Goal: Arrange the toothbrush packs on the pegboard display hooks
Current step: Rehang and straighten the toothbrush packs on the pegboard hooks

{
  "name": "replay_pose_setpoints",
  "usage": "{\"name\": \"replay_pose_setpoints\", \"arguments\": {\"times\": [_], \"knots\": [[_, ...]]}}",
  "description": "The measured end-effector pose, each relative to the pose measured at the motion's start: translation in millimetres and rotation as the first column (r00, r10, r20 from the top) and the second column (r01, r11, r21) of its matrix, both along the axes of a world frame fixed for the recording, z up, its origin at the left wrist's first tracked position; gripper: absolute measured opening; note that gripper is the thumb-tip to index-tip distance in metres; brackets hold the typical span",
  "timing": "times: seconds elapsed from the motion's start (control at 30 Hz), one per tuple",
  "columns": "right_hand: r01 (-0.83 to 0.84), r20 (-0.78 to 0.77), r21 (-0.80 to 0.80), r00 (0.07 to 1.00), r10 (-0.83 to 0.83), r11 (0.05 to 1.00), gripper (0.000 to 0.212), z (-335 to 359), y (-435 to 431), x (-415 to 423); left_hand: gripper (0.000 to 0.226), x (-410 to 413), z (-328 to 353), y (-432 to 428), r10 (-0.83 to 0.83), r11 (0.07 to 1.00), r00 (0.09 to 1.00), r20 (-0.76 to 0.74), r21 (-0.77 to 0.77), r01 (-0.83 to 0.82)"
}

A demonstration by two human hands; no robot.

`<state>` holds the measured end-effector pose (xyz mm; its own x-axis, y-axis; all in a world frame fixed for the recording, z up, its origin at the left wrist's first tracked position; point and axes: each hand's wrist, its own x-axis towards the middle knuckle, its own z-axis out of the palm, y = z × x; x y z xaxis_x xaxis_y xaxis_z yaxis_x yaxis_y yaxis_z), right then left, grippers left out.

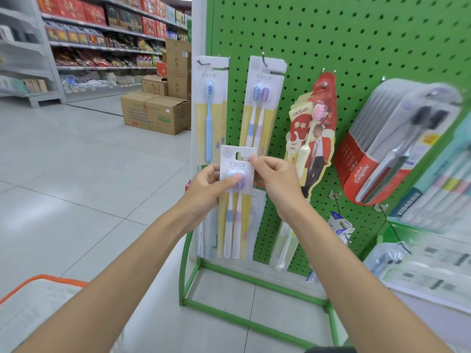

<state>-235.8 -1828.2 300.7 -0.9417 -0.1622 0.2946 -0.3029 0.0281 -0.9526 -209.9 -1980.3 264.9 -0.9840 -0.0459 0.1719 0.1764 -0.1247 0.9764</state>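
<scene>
Our left hand (207, 182) grips the white-and-yellow card twin-toothbrush pack (229, 161) at its blister, right hand (272, 179) pinching its hang-slot. It stands upright by the left edge of the green perforated pegboard (356, 47), with the matching silver hook (265, 59) well above, nearer our right.

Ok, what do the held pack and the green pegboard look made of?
Held pack: matte printed card, flat with a punched hang slot; probably clear plastic blister over the heads. Pegboard: likely painted metal, smooth green with regular holes.
</scene>
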Motion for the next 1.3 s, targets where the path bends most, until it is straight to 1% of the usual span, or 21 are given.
{"name": "replay_pose_setpoints", "arguments": {"times": [0.03, 0.07, 0.1, 0.2, 0.3, 0.37, 0.4, 0.47, 0.63, 0.77, 0.9, 0.97, 1.13, 1.23, 1.3], "knots": [[0.019, -0.019, 0.018, 1.000, -0.019, 1.000, 0.024, 6, 0, -1, 0.035, 0, 12, 1, 0.034, 0.999, 0.999, -0.019, 0.038, -0.034], [0.042, -0.034, 0.032, 0.999, -0.041, 0.999, 0.024, 13, -1, -2, 0.025, -2, 23, 0, 0.079, 0.996, 0.996, -0.031, 0.041, -0.077], [0.057, -0.046, 0.036, 0.997, -0.055, 0.998, 0.023, 21, -2, -2, 0.020, -3, 33, 0, 0.111, 0.993, 0.993, -0.041, 0.041, -0.109], [0.094, -0.138, 0.081, 0.987, -0.082, 0.992, 0.025, 49, -7, 0, 0.020, -6, 66, -6, 0.132, 0.990, 0.989, -0.062, 0.066, -0.128], [0.178, -0.283, 0.157, 0.950, -0.129, 0.971, 0.023, 78, -8, -2, 0.014, -14, 99, -10, 0.188, 0.982, 0.974, -0.130, 0.025, -0.186], [0.256, -0.369, 0.127, 0.909, -0.194, 0.958, 0.017, 100, -7, -6, 0.014, -24, 119, -11, 0.270, 0.962, 0.947, -0.175, 0.006, -0.273], [0.285, -0.399, 0.095, 0.889, -0.226, 0.954, 0.019, 111, -4, -8, 0.013, -30, 127, -10, 0.315, 0.948, 0.931, -0.187, 0.009, -0.319], [0.316, -0.430, 0.058, 0.864, -0.262, 0.947, 0.021, 134, 2, -15, 0.012, -41, 143, -7, 0.378, 0.924, 0.901, -0.212, 0.030, -0.381], [0.335, -0.445, 0.111, 0.859, -0.254, 0.936, 0.025, 170, 13, -35, 0.016, -64, 163, 2, 0.437, 0.897, 0.861, -0.259, 0.055, -0.439], [0.325, -0.448, 0.132, 0.862, -0.236, 0.937, 0.026, 178, 15, -45, 0.013, -79, 163, 2, 0.409, 0.908, 0.877, -0.251, 0.017, -0.419], [0.316, -0.431, 0.222, 0.881, -0.198, 0.922, 0.026, 178, 12, -54, 0.022, -86, 159, 7, 0.341, 0.936, 0.912, -0.227, -0.012, -0.353], [0.331, -0.435, 0.266, 0.879, -0.194, 0.905, 0.026, 176, 11, -57, 0.022, -91, 158, 10, 0.317, 0.942, 0.922, -0.223, -0.037, -0.333], [0.399, -0.509, 0.401, 0.845, -0.162, 0.824, 0.031, 174, 16, -66, 0.022, -99, 156, 14, 0.191, 0.962, 0.957, -0.217, -0.154, -0.226], [0.391, -0.513, 0.484, 0.852, -0.108, 0.783, 0.027, 171, 20, -74, 0.023, -99, 154, 7, 0.191, 0.948, 0.949, -0.251, -0.205, -0.245], [0.403, -0.535, 0.528, 0.841, -0.076, 0.747, 0.023, 170, 21, -77, 0.023, -101, 155, 3, 0.224, 0.939, 0.935, -0.276, -0.197, -0.283]]}}
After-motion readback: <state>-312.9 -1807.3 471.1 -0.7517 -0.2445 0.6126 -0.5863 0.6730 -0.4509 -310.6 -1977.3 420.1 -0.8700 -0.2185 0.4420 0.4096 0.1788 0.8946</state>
